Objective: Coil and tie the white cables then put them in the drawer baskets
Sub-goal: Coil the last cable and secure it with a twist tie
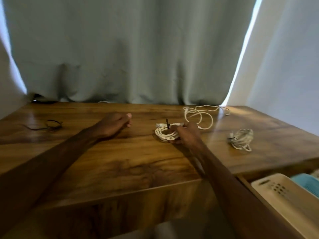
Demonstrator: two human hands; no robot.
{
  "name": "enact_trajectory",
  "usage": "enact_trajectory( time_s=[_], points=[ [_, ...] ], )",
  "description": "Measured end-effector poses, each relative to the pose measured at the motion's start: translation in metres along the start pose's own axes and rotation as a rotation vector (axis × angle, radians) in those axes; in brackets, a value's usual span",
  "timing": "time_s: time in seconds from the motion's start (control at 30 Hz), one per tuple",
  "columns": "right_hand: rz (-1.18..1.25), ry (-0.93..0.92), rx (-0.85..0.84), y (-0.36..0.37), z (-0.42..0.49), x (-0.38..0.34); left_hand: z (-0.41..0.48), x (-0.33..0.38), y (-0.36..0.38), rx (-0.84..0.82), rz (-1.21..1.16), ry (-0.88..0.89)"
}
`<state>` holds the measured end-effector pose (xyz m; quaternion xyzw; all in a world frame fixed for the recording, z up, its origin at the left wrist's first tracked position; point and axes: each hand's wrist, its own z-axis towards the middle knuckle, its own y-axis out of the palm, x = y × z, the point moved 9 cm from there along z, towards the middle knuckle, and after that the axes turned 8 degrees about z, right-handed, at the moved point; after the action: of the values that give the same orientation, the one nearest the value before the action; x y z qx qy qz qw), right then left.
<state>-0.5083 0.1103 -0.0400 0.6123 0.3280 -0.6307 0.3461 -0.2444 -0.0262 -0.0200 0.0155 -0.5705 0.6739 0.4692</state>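
Observation:
A coiled white cable (164, 134) with a dark tie standing up from it lies on the wooden table (120, 163). My right hand (187, 134) grips the coil's right side. To the coil's left, my left hand (114, 124) hovers over the table, fingers loosely curled and holding nothing. A loose, uncoiled white cable (201, 114) sprawls behind the coil near the curtain. Another bundled white cable (241, 138), tied, sits further right. At the lower right an open drawer holds a cream basket (283, 197).
A dark tie (50, 125) lies on the table at the left. A grey-green curtain (129, 49) hangs behind the table. Something turquoise (307, 184) shows in the drawer beyond the cream basket.

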Motion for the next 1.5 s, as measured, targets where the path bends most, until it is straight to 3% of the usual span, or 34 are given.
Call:
enact_trajectory(
  time_s=[0.2, 0.4, 0.57, 0.7, 0.93, 1.13, 1.27, 1.5],
  points=[
    [-0.11, -0.058, 0.067, -0.074, -0.016, -0.013, -0.002, 0.068, 0.047, -0.175, 0.33, 0.129],
    [-0.625, -0.177, 0.286, -0.15, -0.027, -0.048, 0.002, 0.137, 0.112, -0.255, 0.462, 0.258],
    [-0.828, -0.206, 0.352, -0.192, -0.029, -0.049, -0.004, 0.171, 0.145, -0.17, 0.629, 0.309],
    [-0.913, -0.234, 0.396, -0.203, -0.03, -0.05, -0.011, 0.167, 0.142, -0.073, 0.551, 0.305],
    [-1.134, -0.292, 0.33, -0.192, -0.024, -0.061, -0.009, 0.163, 0.136, -0.059, 0.47, 0.297],
    [-1.054, -0.6, 0.138, -0.155, -0.05, -0.078, -0.007, 0.158, 0.136, -0.022, 0.417, 0.309],
    [-1.179, -0.531, -0.005, -0.144, -0.051, -0.052, -0.006, 0.157, 0.136, -0.013, 0.411, 0.314],
    [-1.138, -0.481, 0.056, -0.159, -0.043, -0.048, -0.009, 0.145, 0.125, -0.032, 0.332, 0.316]
  ],
)
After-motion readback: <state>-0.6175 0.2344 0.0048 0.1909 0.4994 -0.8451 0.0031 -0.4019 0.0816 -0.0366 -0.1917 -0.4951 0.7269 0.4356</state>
